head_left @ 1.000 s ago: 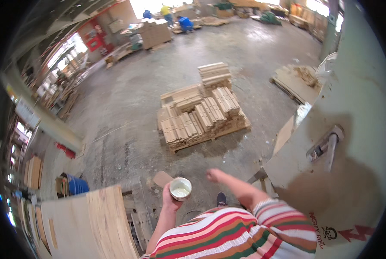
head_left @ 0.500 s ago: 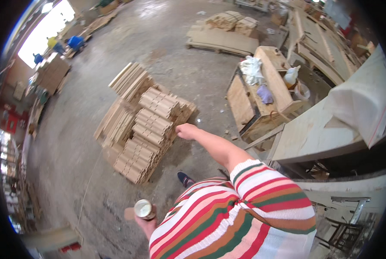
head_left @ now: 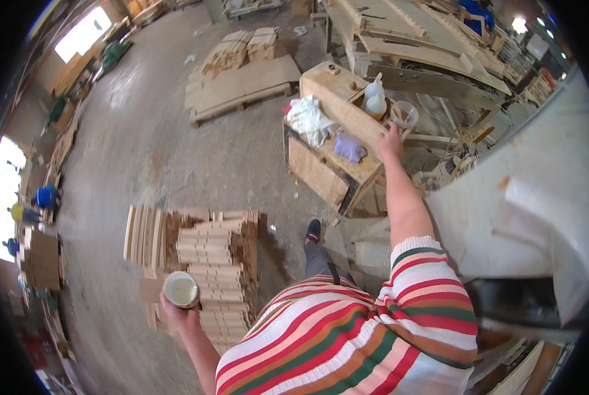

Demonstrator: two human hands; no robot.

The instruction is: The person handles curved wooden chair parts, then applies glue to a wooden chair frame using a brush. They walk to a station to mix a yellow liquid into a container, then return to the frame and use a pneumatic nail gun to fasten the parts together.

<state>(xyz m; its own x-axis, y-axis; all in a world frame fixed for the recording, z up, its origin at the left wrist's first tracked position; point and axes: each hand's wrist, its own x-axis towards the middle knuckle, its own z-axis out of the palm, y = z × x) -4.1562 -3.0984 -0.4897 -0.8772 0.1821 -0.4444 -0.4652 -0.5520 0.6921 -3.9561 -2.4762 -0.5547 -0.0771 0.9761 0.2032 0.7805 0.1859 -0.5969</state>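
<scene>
My left hand (head_left: 184, 315) is closed around a round cup (head_left: 181, 289) with whitish stuff inside, held over the stacked wood. A flat brown piece (head_left: 151, 290) shows beside the cup; whether the hand grips it too is unclear. My right arm stretches forward, and the right hand (head_left: 391, 141) is at the corner of a wooden box-like bench (head_left: 337, 82). Its fingers reach, partly extended, toward a translucent plastic tub (head_left: 406, 116); contact with the rim is hard to make out. Beside the tub stands a white plastic bottle (head_left: 375, 99) with amber liquid low in it.
A white cloth (head_left: 309, 120) and a purple cloth (head_left: 350, 147) lie on the bench. Stacked grooved wood strips (head_left: 215, 253) stand at my left front. Farther off is a loaded pallet (head_left: 242, 85). A pale sheet-covered surface (head_left: 505, 197) borders my right side.
My view has swung right and I have moved toward the bench. My right hand has gone from beside the wood stack to the tub. The cup stays in my left hand, now raised further forward.
</scene>
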